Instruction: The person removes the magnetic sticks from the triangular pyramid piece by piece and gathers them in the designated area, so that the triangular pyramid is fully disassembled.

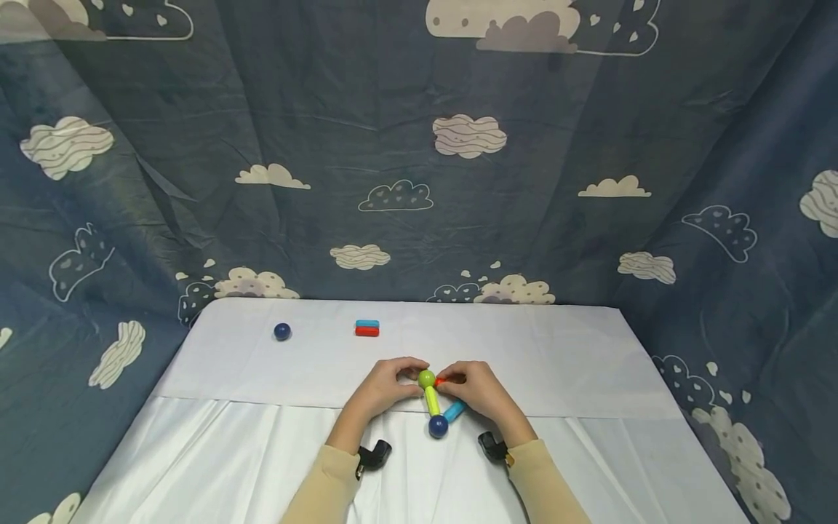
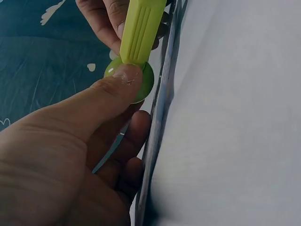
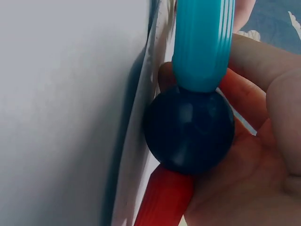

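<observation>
Balls and ribbed rods of a building toy are joined together between the two hands. My left hand point(image 1: 382, 386) pinches the green ball point(image 1: 427, 378) between thumb and fingers. From that ball a yellow-green rod point(image 2: 141, 30) runs toward me to a navy ball point(image 1: 438, 426), where a blue rod point(image 1: 455, 411) branches right beneath my right hand point(image 1: 481, 391). The right fingertips pinch a red rod point(image 1: 440, 380), its end right at the green ball. In the right wrist view, a navy ball point(image 3: 189, 129) links the blue rod point(image 3: 203, 42) and a red rod point(image 3: 167, 197).
Farther back on the white-covered table point(image 1: 524, 342) lie a loose navy ball point(image 1: 282, 332) at left, and a light blue rod point(image 1: 367, 323) alongside a red rod point(image 1: 367, 332). A dark cloud-patterned curtain point(image 1: 314, 131) surrounds the back and sides.
</observation>
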The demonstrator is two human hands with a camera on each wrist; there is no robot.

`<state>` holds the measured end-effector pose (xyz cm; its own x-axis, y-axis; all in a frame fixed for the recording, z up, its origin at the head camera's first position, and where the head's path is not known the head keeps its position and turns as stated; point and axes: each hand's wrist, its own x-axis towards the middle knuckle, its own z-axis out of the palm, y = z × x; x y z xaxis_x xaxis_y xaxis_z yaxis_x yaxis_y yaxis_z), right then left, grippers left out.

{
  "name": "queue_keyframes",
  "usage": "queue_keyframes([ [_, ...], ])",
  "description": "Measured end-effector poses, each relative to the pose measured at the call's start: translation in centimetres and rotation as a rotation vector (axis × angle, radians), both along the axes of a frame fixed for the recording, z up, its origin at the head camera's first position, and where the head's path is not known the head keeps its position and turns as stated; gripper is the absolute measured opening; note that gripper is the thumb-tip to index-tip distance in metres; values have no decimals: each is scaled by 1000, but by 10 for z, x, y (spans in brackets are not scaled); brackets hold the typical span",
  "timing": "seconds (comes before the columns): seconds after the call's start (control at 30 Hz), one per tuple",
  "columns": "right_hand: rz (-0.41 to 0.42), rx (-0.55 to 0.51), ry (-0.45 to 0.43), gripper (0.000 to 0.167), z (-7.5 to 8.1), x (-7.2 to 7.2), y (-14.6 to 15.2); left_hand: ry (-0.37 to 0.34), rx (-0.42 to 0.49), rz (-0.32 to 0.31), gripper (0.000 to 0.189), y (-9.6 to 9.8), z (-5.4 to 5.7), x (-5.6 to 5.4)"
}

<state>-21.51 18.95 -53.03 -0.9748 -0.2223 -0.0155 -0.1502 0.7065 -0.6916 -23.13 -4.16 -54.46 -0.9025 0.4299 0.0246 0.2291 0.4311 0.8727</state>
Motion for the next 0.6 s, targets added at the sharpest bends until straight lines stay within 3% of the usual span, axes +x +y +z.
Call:
queue_keyframes([
  [0.23,8,10,13,13,2,2,-4,7,-15,-23,37,-1,-3,0],
  [0.6,-29,46,29,13,2,3,-7,22,-59,17,31,0,-1,1],
])
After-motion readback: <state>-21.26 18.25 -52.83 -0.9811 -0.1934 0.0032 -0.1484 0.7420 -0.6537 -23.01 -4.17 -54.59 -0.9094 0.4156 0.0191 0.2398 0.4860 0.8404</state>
